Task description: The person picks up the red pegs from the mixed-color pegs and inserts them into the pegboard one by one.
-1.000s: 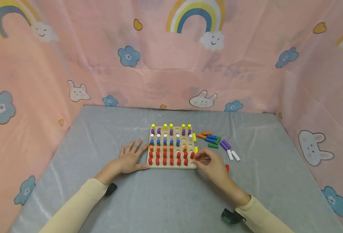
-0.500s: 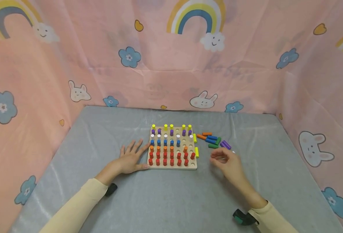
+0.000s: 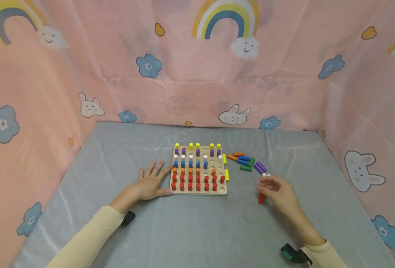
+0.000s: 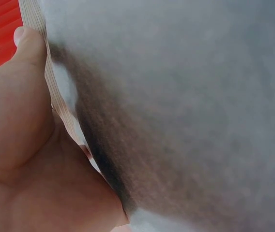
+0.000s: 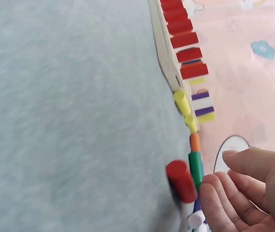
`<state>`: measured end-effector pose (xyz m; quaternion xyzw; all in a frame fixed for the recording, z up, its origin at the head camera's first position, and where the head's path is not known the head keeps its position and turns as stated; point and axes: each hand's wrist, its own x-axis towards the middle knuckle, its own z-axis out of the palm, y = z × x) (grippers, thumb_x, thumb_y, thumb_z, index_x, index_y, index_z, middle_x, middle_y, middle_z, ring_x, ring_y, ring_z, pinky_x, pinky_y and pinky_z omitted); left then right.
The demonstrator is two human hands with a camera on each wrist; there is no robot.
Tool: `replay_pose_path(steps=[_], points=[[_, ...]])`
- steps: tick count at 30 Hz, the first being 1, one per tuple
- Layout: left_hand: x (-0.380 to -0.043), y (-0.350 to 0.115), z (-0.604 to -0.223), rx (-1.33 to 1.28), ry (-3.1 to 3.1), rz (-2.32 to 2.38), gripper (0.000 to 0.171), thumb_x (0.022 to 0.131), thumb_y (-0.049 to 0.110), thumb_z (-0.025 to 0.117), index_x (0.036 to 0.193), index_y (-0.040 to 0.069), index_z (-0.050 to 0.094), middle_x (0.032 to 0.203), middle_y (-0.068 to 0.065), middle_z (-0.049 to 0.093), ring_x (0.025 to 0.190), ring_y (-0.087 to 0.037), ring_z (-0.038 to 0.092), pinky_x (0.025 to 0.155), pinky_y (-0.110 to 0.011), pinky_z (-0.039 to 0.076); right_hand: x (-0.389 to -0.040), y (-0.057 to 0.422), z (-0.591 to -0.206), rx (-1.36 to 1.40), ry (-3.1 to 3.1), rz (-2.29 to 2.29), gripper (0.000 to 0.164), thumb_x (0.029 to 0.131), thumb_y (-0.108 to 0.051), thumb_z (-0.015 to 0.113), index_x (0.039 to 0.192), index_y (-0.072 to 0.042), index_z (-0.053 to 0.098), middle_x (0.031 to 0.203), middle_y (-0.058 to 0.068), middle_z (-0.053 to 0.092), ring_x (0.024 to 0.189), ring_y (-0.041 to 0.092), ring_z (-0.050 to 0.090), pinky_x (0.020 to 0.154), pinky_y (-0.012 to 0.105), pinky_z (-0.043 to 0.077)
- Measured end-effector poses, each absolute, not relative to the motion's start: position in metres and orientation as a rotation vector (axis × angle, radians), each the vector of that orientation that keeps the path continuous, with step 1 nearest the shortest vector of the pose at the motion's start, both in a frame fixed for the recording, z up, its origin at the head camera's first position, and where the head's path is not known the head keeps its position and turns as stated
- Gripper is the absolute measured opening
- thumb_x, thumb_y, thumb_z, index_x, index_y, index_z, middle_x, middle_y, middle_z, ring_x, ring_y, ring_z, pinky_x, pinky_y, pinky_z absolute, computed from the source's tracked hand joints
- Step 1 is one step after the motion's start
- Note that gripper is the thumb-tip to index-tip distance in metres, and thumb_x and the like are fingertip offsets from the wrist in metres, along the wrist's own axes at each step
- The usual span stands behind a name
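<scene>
A wooden peg board (image 3: 197,193) with rows of coloured pegs lies flat on the grey cloth. Red pegs fill most of its two nearest rows. My left hand (image 3: 148,185) rests with spread fingers against the board's left edge, its thumb at the near corner. To the right of the board, my right hand (image 3: 279,191) hovers over a loose red peg (image 3: 261,198). In the right wrist view that red peg (image 5: 180,181) lies just beyond the fingertips (image 5: 208,181), with a gap between thumb and fingers and nothing held there.
Loose orange (image 3: 232,158), blue (image 3: 242,162), green (image 3: 246,168) and purple pegs (image 3: 259,167) lie right of the board. White pegs (image 3: 264,174) are partly hidden behind the right hand. Two yellow pegs (image 3: 227,175) lie by the board's right edge. A pink printed curtain (image 3: 184,85) stands behind.
My right hand has moved from the board's near right corner rightward to the loose red peg, uncovering a hole at that corner. My left hand has stayed in place.
</scene>
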<state>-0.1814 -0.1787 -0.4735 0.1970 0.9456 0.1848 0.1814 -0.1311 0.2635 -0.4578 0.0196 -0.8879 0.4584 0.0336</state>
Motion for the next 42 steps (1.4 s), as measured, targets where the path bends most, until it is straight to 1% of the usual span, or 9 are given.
replay_pose_path(steps=[3, 9, 16, 20, 24, 30, 35, 42], points=[[-0.181, -0.179, -0.475, 0.553, 2.671, 0.505, 0.095, 0.089, 0.064, 0.058, 0.161, 0.029, 0.008, 0.169, -0.013, -0.003, 0.154, -0.044, -0.008, 0.114, -0.075, -0.005, -0.128, 0.268, -0.46, 0.015, -2.76, 1.386, 0.028, 0.086, -0.014, 0.077, 0.109, 0.001, 0.07, 0.095, 0.018, 0.074, 0.073, -0.006, 0.063, 0.068, 0.014, 0.05], [-0.181, -0.178, -0.472, 0.553, 2.67, 0.526, 0.095, 0.088, 0.066, 0.058, 0.16, 0.027, 0.011, 0.168, -0.015, -0.001, 0.153, -0.046, -0.006, 0.113, -0.076, -0.005, -0.125, 0.273, -0.464, -0.067, -2.832, 1.332, 0.032, 0.086, -0.02, 0.078, 0.11, -0.001, 0.07, 0.096, 0.016, 0.074, 0.071, -0.005, 0.062, 0.065, 0.017, 0.049], [-0.181, -0.179, -0.476, 0.545, 2.666, 0.521, 0.093, 0.09, 0.06, 0.061, 0.161, 0.027, 0.009, 0.169, -0.013, -0.002, 0.154, -0.044, -0.006, 0.114, -0.074, -0.005, -0.122, 0.275, -0.467, -0.074, -2.898, 1.256, 0.035, 0.084, -0.025, 0.08, 0.109, -0.002, 0.071, 0.092, 0.011, 0.074, 0.068, -0.005, 0.061, 0.062, 0.019, 0.048], [-0.182, -0.18, -0.478, 0.551, 2.671, 0.519, 0.093, 0.09, 0.062, 0.059, 0.161, 0.028, 0.009, 0.169, -0.012, -0.002, 0.154, -0.044, -0.006, 0.114, -0.075, -0.004, -0.122, 0.274, -0.469, -0.053, -2.914, 1.258, 0.035, 0.082, -0.025, 0.082, 0.108, -0.003, 0.072, 0.091, 0.009, 0.075, 0.069, -0.004, 0.063, 0.063, 0.019, 0.049], [-0.183, -0.18, -0.479, 0.557, 2.679, 0.51, 0.093, 0.089, 0.063, 0.058, 0.161, 0.03, 0.008, 0.169, -0.011, -0.003, 0.154, -0.043, -0.006, 0.114, -0.075, -0.003, -0.123, 0.273, -0.469, -0.046, -2.929, 1.268, 0.035, 0.082, -0.024, 0.082, 0.107, -0.003, 0.072, 0.09, 0.009, 0.075, 0.069, -0.003, 0.064, 0.064, 0.019, 0.05], [-0.183, -0.18, -0.48, 0.549, 2.677, 0.513, 0.093, 0.089, 0.065, 0.057, 0.16, 0.031, 0.008, 0.169, -0.01, -0.003, 0.154, -0.043, -0.007, 0.114, -0.075, -0.003, -0.127, 0.267, -0.465, -0.065, -2.978, 1.246, 0.035, 0.081, -0.025, 0.083, 0.104, -0.002, 0.073, 0.086, 0.007, 0.075, 0.066, 0.0, 0.062, 0.062, 0.02, 0.049], [-0.183, -0.18, -0.479, 0.547, 2.668, 0.507, 0.093, 0.089, 0.066, 0.055, 0.16, 0.032, 0.006, 0.169, -0.01, -0.004, 0.154, -0.042, -0.008, 0.113, -0.075, -0.003, -0.13, 0.262, -0.463, -0.025, -3.006, 1.204, 0.031, 0.08, -0.021, 0.083, 0.101, 0.0, 0.073, 0.081, 0.005, 0.073, 0.063, 0.002, 0.061, 0.06, 0.02, 0.048], [-0.184, -0.18, -0.479, 0.556, 2.68, 0.505, 0.093, 0.089, 0.065, 0.056, 0.16, 0.032, 0.006, 0.169, -0.01, -0.003, 0.154, -0.042, -0.007, 0.113, -0.075, -0.003, -0.131, 0.258, -0.462, 0.033, -2.999, 1.202, 0.027, 0.081, -0.013, 0.08, 0.102, 0.0, 0.073, 0.083, 0.008, 0.075, 0.064, 0.002, 0.063, 0.058, 0.02, 0.05]])
